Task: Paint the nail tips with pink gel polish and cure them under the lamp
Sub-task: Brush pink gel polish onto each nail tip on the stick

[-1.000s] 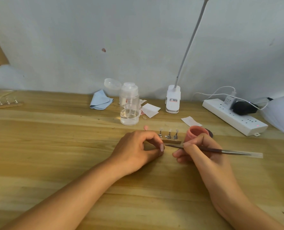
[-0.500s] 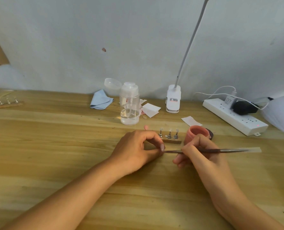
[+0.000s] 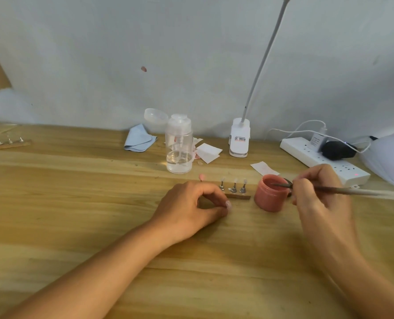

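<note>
The left hand [image 3: 191,204] is rested on the desk [image 3: 76,203], fingers curled at the holder strip [image 3: 239,197]; whether it is gripped cannot be told. The brush [image 3: 343,189], pinched in the right hand [image 3: 318,194], is held parallel to the far edge, its tip dipped in the gel pot [image 3: 270,196]. The nail tips [image 3: 234,180] stand just left of the pot.

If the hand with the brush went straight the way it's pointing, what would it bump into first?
Most likely the pink jar. The right hand points left, and its brush tip is at the jar's mouth. Past the jar stands the holder, though depth is hard to judge.
</note>
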The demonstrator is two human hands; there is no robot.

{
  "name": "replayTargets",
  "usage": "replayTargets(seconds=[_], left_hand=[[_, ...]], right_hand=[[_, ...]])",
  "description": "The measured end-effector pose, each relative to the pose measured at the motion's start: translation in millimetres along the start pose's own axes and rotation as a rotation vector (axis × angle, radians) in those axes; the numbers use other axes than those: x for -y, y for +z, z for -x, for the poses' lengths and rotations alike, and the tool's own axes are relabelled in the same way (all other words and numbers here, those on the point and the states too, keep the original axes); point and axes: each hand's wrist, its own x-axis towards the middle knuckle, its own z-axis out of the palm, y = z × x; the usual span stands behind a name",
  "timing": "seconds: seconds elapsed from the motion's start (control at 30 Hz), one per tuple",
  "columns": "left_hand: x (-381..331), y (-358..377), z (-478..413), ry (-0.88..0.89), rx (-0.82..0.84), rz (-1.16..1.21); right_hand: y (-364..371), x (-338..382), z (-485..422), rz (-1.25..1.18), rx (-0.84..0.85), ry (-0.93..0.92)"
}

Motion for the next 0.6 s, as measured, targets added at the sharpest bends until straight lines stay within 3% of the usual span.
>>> replayTargets(seconds=[0.17, 0.27, 0.43, 0.6], left_hand=[[-1, 0, -1, 0.000, -0.009, 0.028], [-1, 1, 0, -0.003, -0.014, 0.030], [2, 0, -2, -0.025, 0.002, 0.030], [1, 0, -1, -0.012, 0.003, 0.018]], right_hand=[[7, -8, -8, 0.231, 0.051, 0.000], [9, -12, -11, 0.250, 0.049, -0.019], [2, -6, -4, -0.032, -0.046, -0.079], [11, 9, 20, -0.369, 0.063, 0.017]])
